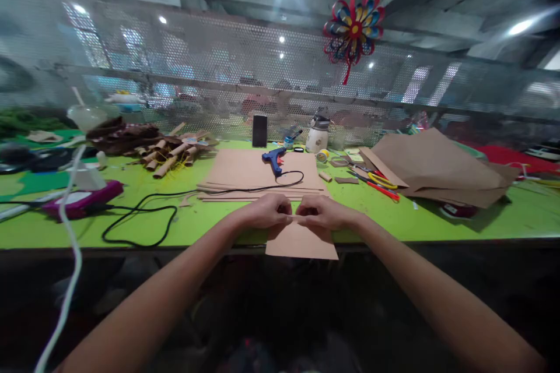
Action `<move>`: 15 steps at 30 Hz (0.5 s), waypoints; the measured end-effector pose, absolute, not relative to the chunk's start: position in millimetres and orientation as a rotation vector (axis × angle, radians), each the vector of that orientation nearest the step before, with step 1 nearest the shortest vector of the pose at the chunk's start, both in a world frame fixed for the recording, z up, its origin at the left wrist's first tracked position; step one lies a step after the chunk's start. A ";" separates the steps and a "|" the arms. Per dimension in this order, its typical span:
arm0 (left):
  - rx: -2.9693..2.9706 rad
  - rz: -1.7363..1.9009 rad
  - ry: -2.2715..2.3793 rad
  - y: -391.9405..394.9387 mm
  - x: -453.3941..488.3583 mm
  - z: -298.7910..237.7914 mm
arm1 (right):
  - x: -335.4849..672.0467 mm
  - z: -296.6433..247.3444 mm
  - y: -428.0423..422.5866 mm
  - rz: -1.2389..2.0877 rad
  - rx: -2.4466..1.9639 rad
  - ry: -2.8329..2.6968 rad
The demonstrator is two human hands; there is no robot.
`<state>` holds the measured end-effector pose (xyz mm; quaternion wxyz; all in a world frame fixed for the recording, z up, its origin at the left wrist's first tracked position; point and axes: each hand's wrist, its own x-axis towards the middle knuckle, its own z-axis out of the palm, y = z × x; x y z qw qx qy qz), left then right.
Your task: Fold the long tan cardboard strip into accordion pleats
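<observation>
Both my hands meet at the near edge of the green table (210, 221). My left hand (266, 211) and my right hand (321, 214) are closed, fingers curled, pinching the far edge of a brown paper sheet (301, 243) that overhangs the table's front edge. The sheet's far edge looks folded or rolled under my fingertips. Just behind my hands lies a stack of brown card sheets (258, 175) with a blue glue gun (274, 158) on top, its black cord (140, 215) trailing left.
Rolled brown paper tubes (168, 157) pile at back left. Crumpled brown paper (441, 169) lies right, with yellow and red scissors (381, 183) beside it. A pink box (81, 201), a white cable (70, 245), a jar (317, 135), a black box (259, 131) and a mesh wall with a paper pinwheel (353, 26) stand behind.
</observation>
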<state>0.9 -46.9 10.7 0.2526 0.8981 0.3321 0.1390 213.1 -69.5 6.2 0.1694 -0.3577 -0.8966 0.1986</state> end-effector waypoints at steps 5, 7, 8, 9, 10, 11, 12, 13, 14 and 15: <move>2.430 0.352 0.924 -48.3 1.9 13.7 | 215.8 -1.0 -68.4 0.689 -1.067 -2.452; 2.448 0.341 0.910 -48.1 5.0 14.9 | 214.8 -2.8 -67.0 0.708 -1.081 -2.440; 2.462 0.333 0.905 -47.8 7.0 15.1 | 214.2 -3.5 -66.1 0.715 -1.081 -2.441; 2.477 0.325 0.903 -47.3 9.1 15.0 | 213.7 -4.3 -65.2 0.723 -1.078 -2.443; 2.489 0.318 0.905 -46.7 11.1 14.4 | 213.2 -5.0 -64.3 0.732 -1.073 -2.443; 2.498 0.316 0.912 -46.1 12.9 13.6 | 212.9 -5.6 -63.4 0.739 -1.068 -2.443; 2.503 0.320 0.919 -45.6 14.5 12.5 | 212.7 -6.0 -62.5 0.741 -1.065 -2.443; 2.507 0.328 0.920 -45.3 15.7 11.3 | 212.7 -6.2 -61.7 0.740 -1.065 -2.445; 2.513 0.336 0.914 -45.3 16.5 10.2 | 212.7 -6.0 -61.0 0.733 -1.069 -2.449; 2.524 0.345 0.907 -45.5 17.0 9.3 | 212.8 -5.3 -60.5 0.723 -1.073 -2.457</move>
